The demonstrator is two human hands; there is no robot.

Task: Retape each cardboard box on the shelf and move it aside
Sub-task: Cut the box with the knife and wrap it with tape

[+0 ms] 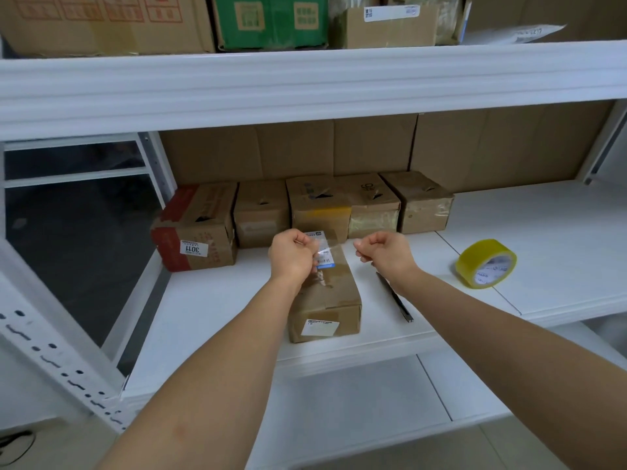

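A small cardboard box (330, 300) with white labels lies lengthwise near the front edge of the white shelf (217, 300). Above its far end a clear strip of tape (334, 247) is stretched between my two hands. My left hand (293, 254) pinches the strip's left end over the box's label. My right hand (383, 251) pinches the right end, a little to the right of the box. A yellow tape roll (486, 263) stands on the shelf at the right.
Several cardboard boxes (305, 208) stand in a row at the back of the shelf, the leftmost one with red print (195, 228). A dark knife or pen (395, 296) lies right of the box. More boxes fill the upper shelf (305, 83).
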